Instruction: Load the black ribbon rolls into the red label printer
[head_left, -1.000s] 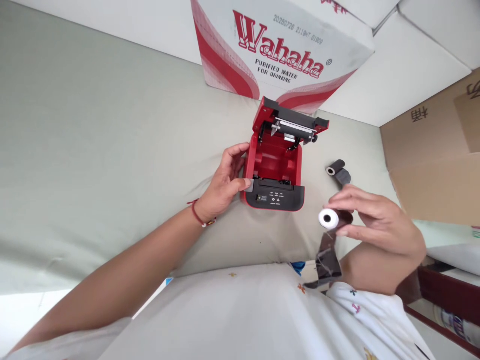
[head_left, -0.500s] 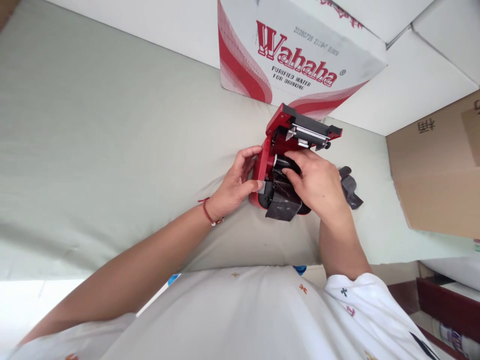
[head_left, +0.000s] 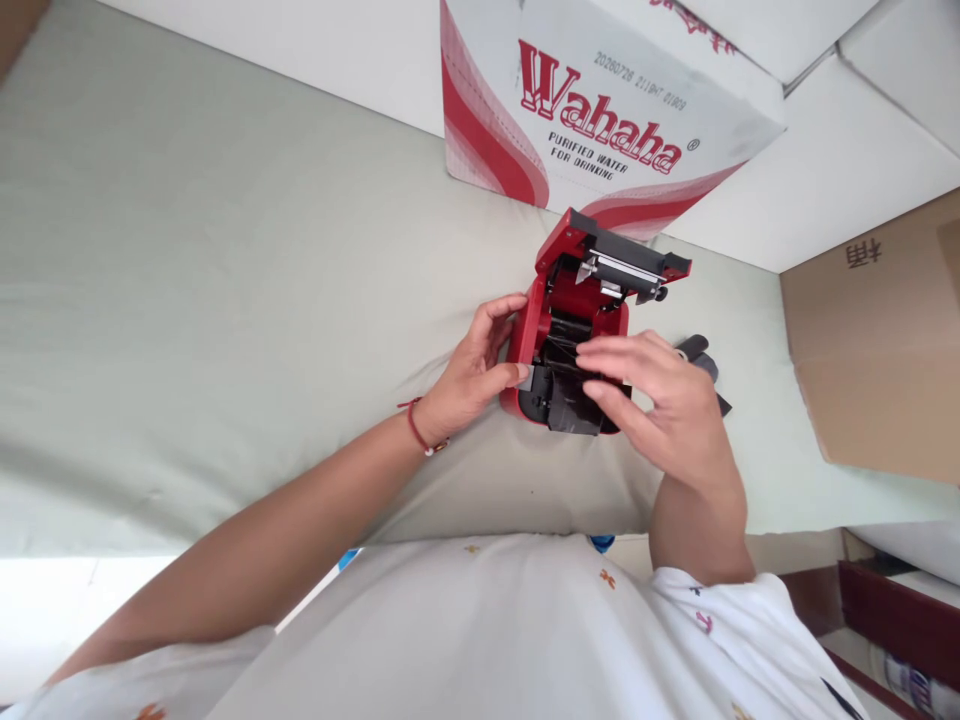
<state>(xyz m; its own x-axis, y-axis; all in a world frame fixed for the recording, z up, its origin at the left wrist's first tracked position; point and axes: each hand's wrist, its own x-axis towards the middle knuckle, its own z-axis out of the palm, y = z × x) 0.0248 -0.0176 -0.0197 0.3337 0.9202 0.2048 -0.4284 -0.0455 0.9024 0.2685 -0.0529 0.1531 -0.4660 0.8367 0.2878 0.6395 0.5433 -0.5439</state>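
Observation:
A small red printer sits on the cloth-covered table with its lid raised. In its bay lies a roll of black film or paper, and a loose strip of it hangs over the front edge. My left hand grips the printer's left side, thumb at the front corner and fingers along the wall. Over the right side of the bay is my right hand, empty, its thumb and fingers apart. Whether its fingertips touch the roll I cannot tell.
A crumpled dark piece lies on the table, partly behind my right hand. Behind the printer stands a white and red water carton. A brown cardboard box is at the right.
My right hand has let go of the black roll and drawn back to the right, its fingers opening. The roll now sits lower in the bay. My left hand keeps its place.

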